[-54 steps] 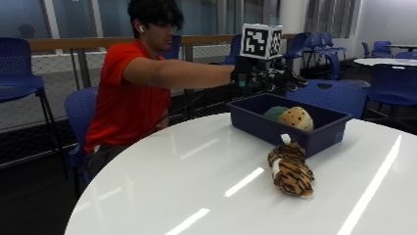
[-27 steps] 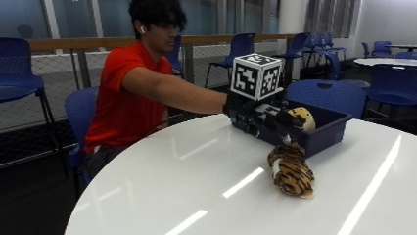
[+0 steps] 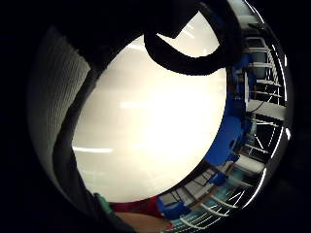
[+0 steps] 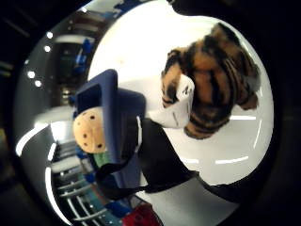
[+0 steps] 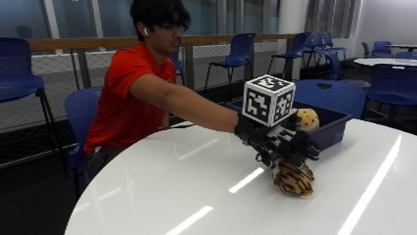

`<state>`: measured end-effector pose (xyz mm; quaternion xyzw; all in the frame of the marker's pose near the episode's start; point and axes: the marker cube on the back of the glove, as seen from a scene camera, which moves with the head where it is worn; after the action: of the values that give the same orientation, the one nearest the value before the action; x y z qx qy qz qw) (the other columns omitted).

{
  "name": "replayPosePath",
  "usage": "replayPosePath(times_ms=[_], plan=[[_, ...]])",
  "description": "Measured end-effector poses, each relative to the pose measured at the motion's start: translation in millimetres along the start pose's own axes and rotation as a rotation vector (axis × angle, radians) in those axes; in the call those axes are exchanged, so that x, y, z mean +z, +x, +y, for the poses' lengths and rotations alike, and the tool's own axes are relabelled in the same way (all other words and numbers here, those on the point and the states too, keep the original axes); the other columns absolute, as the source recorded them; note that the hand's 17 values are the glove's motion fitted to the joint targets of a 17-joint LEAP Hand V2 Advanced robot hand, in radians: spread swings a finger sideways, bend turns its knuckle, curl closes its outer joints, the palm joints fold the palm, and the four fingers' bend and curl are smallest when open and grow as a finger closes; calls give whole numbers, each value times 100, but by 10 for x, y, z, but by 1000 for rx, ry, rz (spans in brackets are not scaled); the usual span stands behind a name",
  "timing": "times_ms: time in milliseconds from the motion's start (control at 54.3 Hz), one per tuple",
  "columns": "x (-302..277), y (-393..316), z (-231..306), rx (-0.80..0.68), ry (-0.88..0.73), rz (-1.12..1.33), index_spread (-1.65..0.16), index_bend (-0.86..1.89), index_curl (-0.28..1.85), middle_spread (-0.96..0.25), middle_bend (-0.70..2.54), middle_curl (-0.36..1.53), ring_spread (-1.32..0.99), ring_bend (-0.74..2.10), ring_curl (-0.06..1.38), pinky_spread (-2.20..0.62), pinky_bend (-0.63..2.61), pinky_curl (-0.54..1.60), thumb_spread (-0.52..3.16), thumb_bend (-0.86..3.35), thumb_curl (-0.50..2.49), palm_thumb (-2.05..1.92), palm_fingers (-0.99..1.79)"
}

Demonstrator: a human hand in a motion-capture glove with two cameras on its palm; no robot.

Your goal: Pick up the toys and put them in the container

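Beside the dark blue plastic container (image 5: 326, 128), outside view: gloved right hand (image 5: 281, 143) hovers directly above the striped orange-black plush tiger (image 5: 293, 179), fingers loosely spread, holding nothing. Thumb-side palm view: tiger (image 4: 214, 82) close under palm, container (image 4: 110, 117) adjacent, a spotted tan plush (image 4: 90, 133) inside.

Tiger toy on the table, spotted toy in the container

The striped orange-and-black tiger toy (image 5: 294, 178) lies on the white table, near side of the dark blue container (image 5: 329, 128), its white tag (image 4: 178, 109) showing. A tan, dark-spotted plush toy (image 5: 306, 119) sits inside that container.
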<state>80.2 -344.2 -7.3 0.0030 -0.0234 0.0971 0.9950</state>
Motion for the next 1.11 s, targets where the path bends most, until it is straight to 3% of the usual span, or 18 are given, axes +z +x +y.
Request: replayPosePath(times_ms=[626,847,1105], plan=[[385,-97,-348,-11,-61,78,-39,18,35,-6,12,19,2,19,26,14,109,39,114,-2,28,0,-7],[439,-71,-383,9,-100,134,-44,30,38,-7,15,18,1,35,29,7,109,37,117,0,32,9,23],[413,-181,-319,33,-111,182,-43,33,43,-22,22,24,-23,57,35,-23,100,34,124,6,40,29,64]])
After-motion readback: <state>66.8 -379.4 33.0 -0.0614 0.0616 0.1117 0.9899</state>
